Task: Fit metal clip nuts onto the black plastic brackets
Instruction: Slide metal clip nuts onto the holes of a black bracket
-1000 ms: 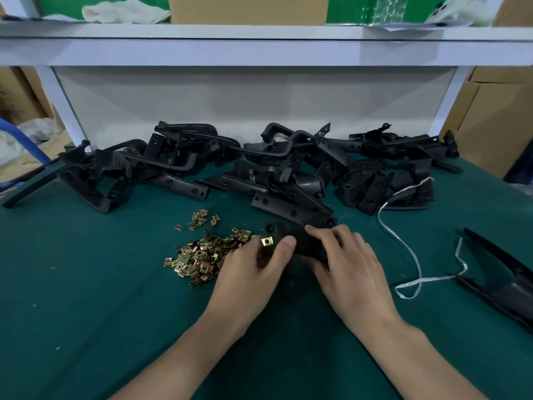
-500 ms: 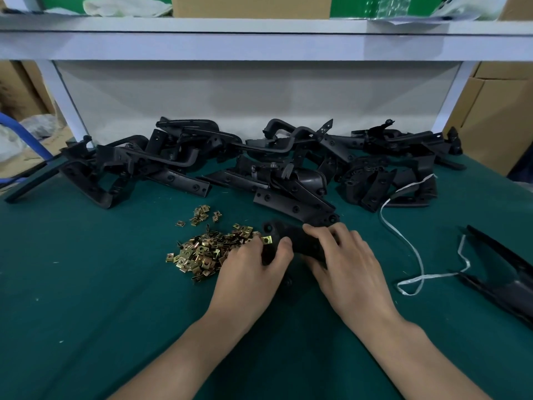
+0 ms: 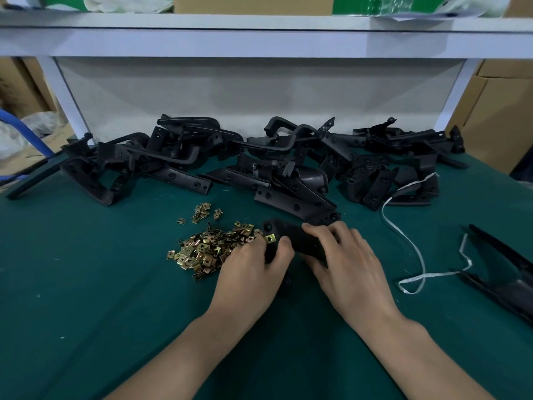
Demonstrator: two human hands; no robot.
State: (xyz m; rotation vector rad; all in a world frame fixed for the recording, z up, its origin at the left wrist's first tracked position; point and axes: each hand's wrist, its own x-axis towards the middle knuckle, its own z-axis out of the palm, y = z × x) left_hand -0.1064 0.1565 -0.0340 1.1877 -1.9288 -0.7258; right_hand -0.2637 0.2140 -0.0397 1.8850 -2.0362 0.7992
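A black plastic bracket (image 3: 291, 236) lies on the green mat at the centre, held between both hands. My left hand (image 3: 253, 269) grips its left end, thumb pressed just below a brass clip nut (image 3: 270, 238) that sits on the bracket's edge. My right hand (image 3: 343, 261) curls over the bracket's right part, fingers on top of it. A loose pile of brass clip nuts (image 3: 210, 249) lies just left of my left hand. Much of the bracket is hidden under my hands.
A long heap of black brackets (image 3: 259, 168) runs across the back of the mat under a white shelf (image 3: 259, 39). A white strap (image 3: 415, 246) curls at right, beside a large black part (image 3: 507, 278). Cardboard boxes (image 3: 501, 111) stand at far right.
The clip nut and my left thumb shifted slightly along the bracket's edge; my left hand closed in tighter. My right hand stayed on the bracket.
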